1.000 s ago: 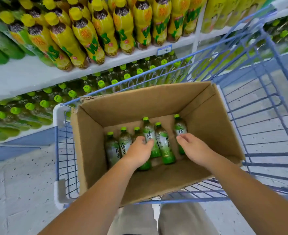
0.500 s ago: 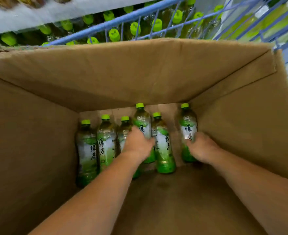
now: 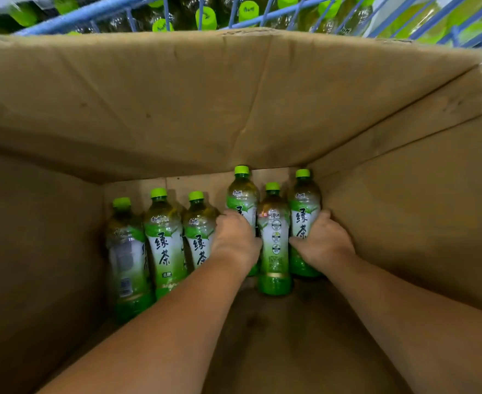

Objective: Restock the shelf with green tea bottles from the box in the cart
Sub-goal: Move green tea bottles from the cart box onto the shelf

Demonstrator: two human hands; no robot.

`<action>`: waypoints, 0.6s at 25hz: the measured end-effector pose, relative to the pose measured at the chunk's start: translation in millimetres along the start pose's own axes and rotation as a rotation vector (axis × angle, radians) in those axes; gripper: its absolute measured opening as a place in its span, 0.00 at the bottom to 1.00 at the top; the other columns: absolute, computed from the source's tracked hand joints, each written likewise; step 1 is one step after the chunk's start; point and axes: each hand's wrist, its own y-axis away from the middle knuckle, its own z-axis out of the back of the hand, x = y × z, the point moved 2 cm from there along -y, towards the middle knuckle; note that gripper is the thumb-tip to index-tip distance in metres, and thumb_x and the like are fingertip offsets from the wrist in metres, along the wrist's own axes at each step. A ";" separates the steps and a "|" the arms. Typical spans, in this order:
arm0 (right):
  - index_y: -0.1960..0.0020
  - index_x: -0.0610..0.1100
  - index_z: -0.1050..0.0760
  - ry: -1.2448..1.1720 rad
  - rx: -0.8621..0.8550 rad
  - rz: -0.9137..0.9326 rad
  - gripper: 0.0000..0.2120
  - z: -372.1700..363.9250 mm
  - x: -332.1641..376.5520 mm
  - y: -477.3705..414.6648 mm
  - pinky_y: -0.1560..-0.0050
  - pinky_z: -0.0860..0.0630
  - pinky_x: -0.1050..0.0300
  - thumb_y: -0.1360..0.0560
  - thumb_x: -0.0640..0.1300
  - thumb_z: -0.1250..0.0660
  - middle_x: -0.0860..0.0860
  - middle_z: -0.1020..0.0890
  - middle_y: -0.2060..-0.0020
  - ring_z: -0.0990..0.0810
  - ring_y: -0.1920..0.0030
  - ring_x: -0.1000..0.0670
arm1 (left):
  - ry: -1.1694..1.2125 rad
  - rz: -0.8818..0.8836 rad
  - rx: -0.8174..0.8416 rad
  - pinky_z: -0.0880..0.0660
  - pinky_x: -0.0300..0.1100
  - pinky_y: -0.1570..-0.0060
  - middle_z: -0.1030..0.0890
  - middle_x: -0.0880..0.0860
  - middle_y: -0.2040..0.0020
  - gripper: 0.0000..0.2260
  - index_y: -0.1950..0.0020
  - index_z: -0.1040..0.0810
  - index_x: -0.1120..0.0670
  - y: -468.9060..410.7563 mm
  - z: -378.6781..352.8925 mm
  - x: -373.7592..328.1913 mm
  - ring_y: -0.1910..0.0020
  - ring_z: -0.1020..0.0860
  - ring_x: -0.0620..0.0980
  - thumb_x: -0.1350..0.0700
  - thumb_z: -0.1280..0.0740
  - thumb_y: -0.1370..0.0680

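Inside the brown cardboard box (image 3: pixel 234 109), the left hand (image 3: pixel 235 240) grasps one green-capped plastic tea bottle (image 3: pixel 242 194) and the right hand (image 3: pixel 323 243) grasps a second bottle (image 3: pixel 305 203), permitting paired removal.

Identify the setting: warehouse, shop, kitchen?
Most likely a shop aisle mid-restock. A cardboard box of green tea bottles sits in a blue wire cart, and rows of green-capped bottles line up beyond it. The left hand and right hand each grip one.
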 end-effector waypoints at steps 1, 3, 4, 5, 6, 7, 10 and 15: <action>0.38 0.40 0.37 -0.038 0.012 -0.010 0.30 -2.8 0.7 -2.0 0.45 0.26 0.52 0.29 0.51 0.24 0.40 0.21 0.40 0.22 0.39 0.39 | 0.001 0.002 -0.023 0.25 0.47 0.40 0.28 0.61 0.34 0.33 0.30 0.38 0.65 0.1 -2.1 0.2 0.36 0.24 0.58 0.51 0.25 0.25; 0.43 0.42 0.39 -0.158 0.001 -0.034 0.29 -7.7 2.7 -4.6 0.47 0.26 0.54 0.32 0.47 0.22 0.40 0.22 0.42 0.21 0.41 0.39 | 0.068 0.003 -0.052 0.26 0.47 0.40 0.29 0.60 0.35 0.34 0.32 0.40 0.62 0.5 -5.8 2.4 0.35 0.25 0.59 0.51 0.24 0.27; 0.45 0.43 0.40 -0.203 -0.016 -0.050 0.30 -9.0 3.1 -4.9 0.50 0.27 0.55 0.33 0.46 0.22 0.40 0.21 0.43 0.21 0.42 0.39 | 0.095 -0.001 -0.066 0.26 0.48 0.41 0.28 0.60 0.36 0.34 0.33 0.39 0.61 0.3 -6.8 4.2 0.36 0.25 0.60 0.51 0.23 0.28; 0.46 0.44 0.41 -0.228 -0.032 -0.066 0.30 -10.0 3.2 -4.9 0.52 0.28 0.56 0.34 0.45 0.21 0.41 0.21 0.44 0.21 0.43 0.39 | 0.118 0.000 -0.070 0.25 0.48 0.42 0.27 0.60 0.38 0.33 0.34 0.38 0.60 -0.1 -6.7 6.4 0.37 0.24 0.60 0.51 0.22 0.30; 0.46 0.44 0.41 -0.238 -0.038 -0.080 0.31 -10.0 3.3 -4.5 0.53 0.29 0.57 0.35 0.46 0.21 0.41 0.21 0.44 0.20 0.44 0.40 | 0.150 0.010 -0.069 0.23 0.49 0.44 0.25 0.59 0.39 0.34 0.35 0.37 0.60 -1.5 -6.1 8.9 0.39 0.23 0.60 0.50 0.22 0.31; 0.46 0.44 0.40 -0.239 -0.033 -0.099 0.31 -9.2 3.6 -4.0 0.54 0.29 0.58 0.36 0.46 0.20 0.42 0.21 0.44 0.20 0.44 0.40 | 0.190 0.028 -0.060 0.22 0.49 0.47 0.24 0.59 0.40 0.34 0.35 0.35 0.60 -1.5 -3.7 11.0 0.41 0.22 0.60 0.49 0.21 0.32; 0.42 0.41 0.32 -0.389 0.036 -0.193 0.31 -5.1 4.1 -2.3 0.54 0.26 0.57 0.38 0.45 0.20 0.44 0.20 0.47 0.19 0.48 0.42 | 0.299 0.060 -0.004 0.25 0.45 0.62 0.19 0.57 0.49 0.27 0.43 0.25 0.60 4.1 7.5 14.4 0.51 0.19 0.56 0.48 0.21 0.34; 0.54 0.41 0.20 -0.596 0.150 -0.182 0.13 8.0 8.4 20.9 0.64 0.23 0.58 0.38 0.38 0.24 0.44 0.16 0.59 0.17 0.61 0.45 | 0.465 0.036 0.064 0.18 0.44 0.57 0.16 0.52 0.59 0.14 0.54 0.18 0.55 25.4 26.1 23.9 0.59 0.17 0.51 0.54 0.21 0.36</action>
